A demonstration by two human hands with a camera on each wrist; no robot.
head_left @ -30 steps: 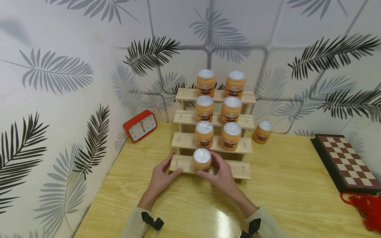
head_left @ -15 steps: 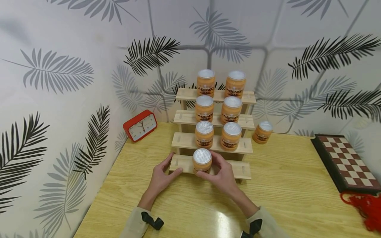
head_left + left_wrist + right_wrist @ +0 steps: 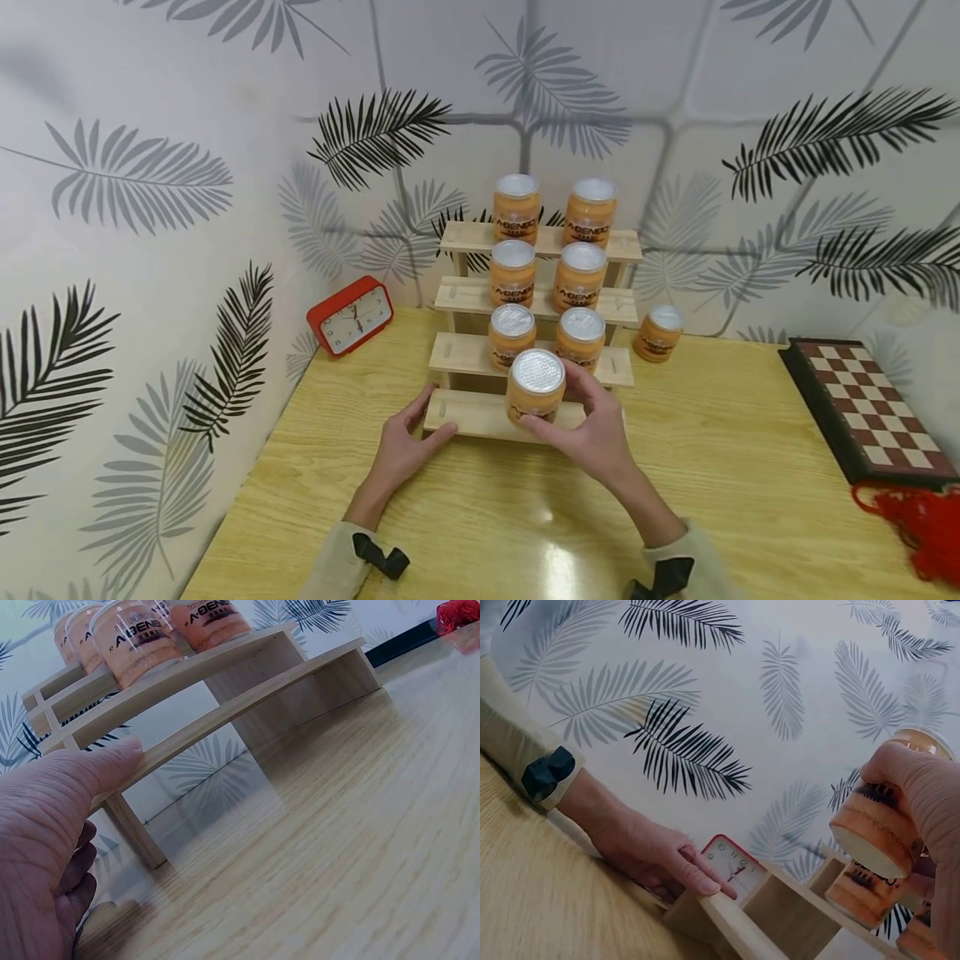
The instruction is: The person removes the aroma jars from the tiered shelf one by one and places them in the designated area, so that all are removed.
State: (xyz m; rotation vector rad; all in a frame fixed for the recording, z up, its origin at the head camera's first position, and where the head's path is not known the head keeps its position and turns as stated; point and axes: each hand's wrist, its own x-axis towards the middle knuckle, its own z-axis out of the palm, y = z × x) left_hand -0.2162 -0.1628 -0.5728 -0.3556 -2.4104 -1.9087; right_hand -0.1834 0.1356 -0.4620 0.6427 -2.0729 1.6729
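My right hand (image 3: 588, 425) grips an orange jar with a silver lid (image 3: 535, 385), lifted just above the lowest step of a wooden stepped rack (image 3: 480, 415). The right wrist view shows the same jar (image 3: 875, 827) in my fingers, clear of the wood. At the rack's left end my left hand (image 3: 408, 446) rests, its thumb (image 3: 112, 761) pressed on the edge of the bottom step and its fingers on the end. Six more orange jars stand in pairs on the three upper steps, such as the top left jar (image 3: 517, 207).
A red alarm clock (image 3: 350, 317) leans by the wall left of the rack. One orange jar (image 3: 660, 332) stands on the wooden table (image 3: 735, 467) right of the rack. A chessboard (image 3: 862, 408) and red tassel (image 3: 915, 521) lie far right. Leaf-patterned walls close in behind and left.
My right hand has lifted the jar off the bottom step, up and slightly right. The left hand has stayed at the rack's left end.
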